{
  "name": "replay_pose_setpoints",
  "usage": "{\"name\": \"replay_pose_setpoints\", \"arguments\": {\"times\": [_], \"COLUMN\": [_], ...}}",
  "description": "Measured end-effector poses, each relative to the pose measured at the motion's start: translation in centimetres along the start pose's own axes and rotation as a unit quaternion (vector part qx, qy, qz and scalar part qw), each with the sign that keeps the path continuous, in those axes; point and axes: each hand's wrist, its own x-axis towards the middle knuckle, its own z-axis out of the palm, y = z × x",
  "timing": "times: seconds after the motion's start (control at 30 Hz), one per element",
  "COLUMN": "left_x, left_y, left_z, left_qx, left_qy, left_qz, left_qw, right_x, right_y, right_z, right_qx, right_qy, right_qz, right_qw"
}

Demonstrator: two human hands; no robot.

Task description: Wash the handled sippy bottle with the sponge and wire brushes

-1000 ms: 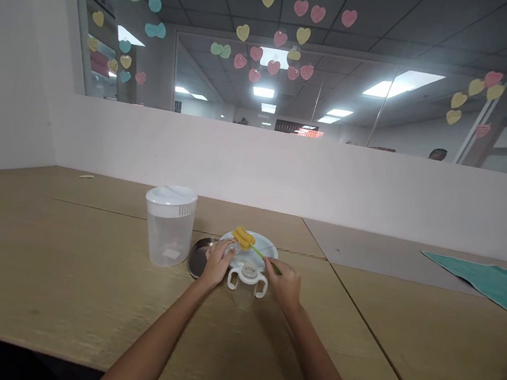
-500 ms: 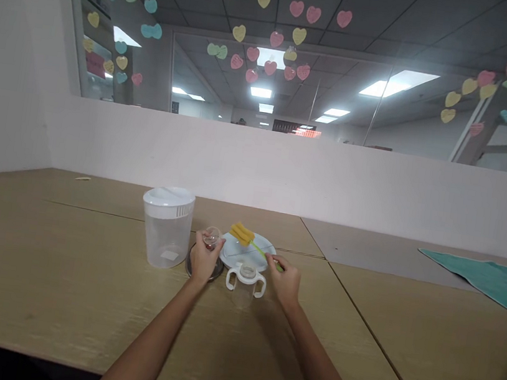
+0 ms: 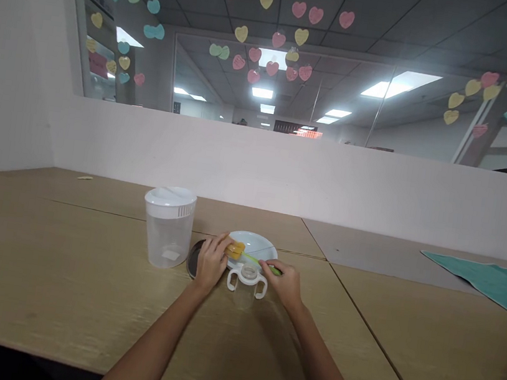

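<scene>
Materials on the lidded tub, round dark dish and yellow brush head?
Lidded tub: likely plastic; cloudy see-through wall, smooth white lid.
Round dark dish: probably metal, from its grey sheen; partly hidden.
Yellow brush head: maybe sponge, from its soft-looking lobes; finish unclear, left hand covers part.

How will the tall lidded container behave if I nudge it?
Probably light for its size: the container looks like translucent plastic. It may tip if pushed near the white lid, as its base is narrower. Its smooth walls could be slippery.
</scene>
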Motion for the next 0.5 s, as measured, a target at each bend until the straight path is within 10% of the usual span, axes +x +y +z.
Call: {"name": "replay_pose_setpoints", "arguments": {"times": [0.33,0.5], "left_x": [0.0,-0.2], "left_y": [-1.2,-0.7], "left_z": [-0.5,-0.4], "left_qx": [-0.024,-0.064], "left_qy": [-0.034,0.015], "left_qz": [0.080,-0.029], "left_qw": [0.996,0.997], "right_x": [-0.1,-0.1], "right_y": [0.8,1.6], "right_z": [-1.1,-0.9], "right_qx": [-0.165,-0.198], "right_qy": [0.105,0.133], "right_qz": [-0.115,-0.134], "right_qw": [0.974,0.962]}}
